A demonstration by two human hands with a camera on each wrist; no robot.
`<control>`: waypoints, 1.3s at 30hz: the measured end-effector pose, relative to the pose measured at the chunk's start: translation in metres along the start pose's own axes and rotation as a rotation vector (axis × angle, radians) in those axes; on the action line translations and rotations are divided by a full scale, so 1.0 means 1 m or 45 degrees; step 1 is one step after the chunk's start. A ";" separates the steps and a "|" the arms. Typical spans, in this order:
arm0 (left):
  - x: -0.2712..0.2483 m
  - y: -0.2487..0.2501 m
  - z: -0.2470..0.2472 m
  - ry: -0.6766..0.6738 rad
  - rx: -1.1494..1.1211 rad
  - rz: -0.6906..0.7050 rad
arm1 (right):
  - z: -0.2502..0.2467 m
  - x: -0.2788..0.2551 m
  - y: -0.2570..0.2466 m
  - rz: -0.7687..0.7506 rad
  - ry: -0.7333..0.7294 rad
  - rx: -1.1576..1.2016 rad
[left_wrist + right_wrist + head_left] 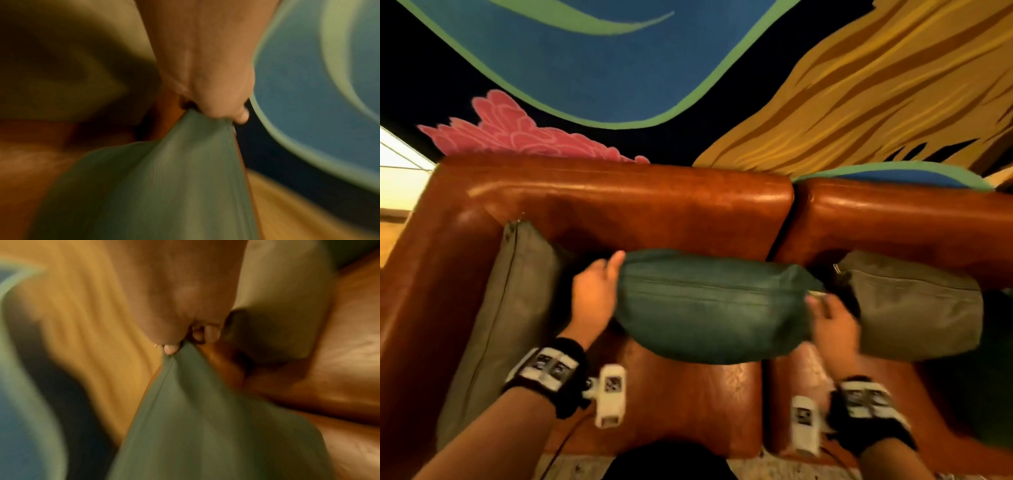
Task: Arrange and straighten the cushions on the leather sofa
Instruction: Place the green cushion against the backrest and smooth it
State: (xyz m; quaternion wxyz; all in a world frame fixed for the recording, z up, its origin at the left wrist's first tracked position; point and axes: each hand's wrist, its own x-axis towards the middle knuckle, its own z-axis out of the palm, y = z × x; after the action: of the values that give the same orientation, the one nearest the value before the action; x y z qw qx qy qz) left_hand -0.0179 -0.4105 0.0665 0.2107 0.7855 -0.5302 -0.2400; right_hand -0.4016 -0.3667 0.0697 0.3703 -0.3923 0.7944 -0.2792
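Green cushion [709, 305] held up by both top corners, over the seat of the leather sofa [619, 202].

Left hand [594, 291] and right hand [832, 322] each pinch a corner; both wrist views show fabric bunched tight between fingertips. Cushion hangs between an olive cushion [517, 291] at the armrest and a second olive cushion [914, 305] to the right. Looks soft and light: it sags and gathers at the grips. Corner holds suit shaking; for setting it down, gripping the side edges probably gives better control. Cloth not slippery, by appearance.
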 end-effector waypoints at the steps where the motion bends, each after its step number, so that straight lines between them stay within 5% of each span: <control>1: 0.007 -0.008 -0.011 0.040 0.004 -0.070 | -0.016 0.002 0.004 0.045 -0.077 0.118; 3: 0.013 -0.006 -0.019 -0.001 0.020 -0.094 | -0.026 0.011 0.017 0.152 -0.089 0.026; 6: 0.008 0.028 -0.004 -0.144 -0.052 -0.132 | 0.008 0.000 0.000 0.189 -0.112 -0.649; 10: -0.027 0.085 0.013 -0.326 -0.071 0.078 | 0.065 -0.062 -0.060 -0.454 -0.631 -0.752; 12: -0.058 0.119 0.018 -0.570 -0.232 0.302 | 0.071 -0.077 -0.069 -0.596 -0.467 -0.627; 14: -0.069 0.112 0.035 -0.634 -0.383 0.341 | 0.059 -0.069 -0.067 -0.477 -0.053 -0.507; 17: -0.051 0.029 0.049 -0.410 -0.057 -0.024 | 0.037 -0.055 -0.070 -0.225 0.053 -0.305; 19: -0.049 -0.024 0.054 -0.560 -0.096 -0.418 | 0.028 -0.056 -0.080 -0.156 0.020 -0.199; 20: -0.053 -0.037 0.058 -0.679 -0.231 -0.472 | 0.026 -0.057 -0.081 -0.152 -0.003 -0.183; 26: -0.046 -0.053 0.076 -0.741 -0.493 -0.398 | 0.020 -0.064 -0.081 -0.153 -0.003 -0.010; 33: -0.017 -0.044 0.053 -0.922 -0.397 -0.645 | 0.039 -0.083 -0.113 0.100 -0.262 0.751; 36: -0.010 -0.049 0.056 -0.806 -0.621 -0.642 | 0.027 -0.068 -0.119 0.028 -0.213 0.704; 39: -0.002 -0.042 0.041 -0.521 -0.748 -0.627 | 0.005 -0.037 -0.096 -0.120 -0.034 0.352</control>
State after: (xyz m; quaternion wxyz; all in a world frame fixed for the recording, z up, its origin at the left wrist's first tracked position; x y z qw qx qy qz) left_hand -0.0124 -0.3969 0.0101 0.2524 0.7313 -0.2670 -0.5746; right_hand -0.3423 -0.3878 0.1507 0.4179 -0.3780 0.7241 -0.3977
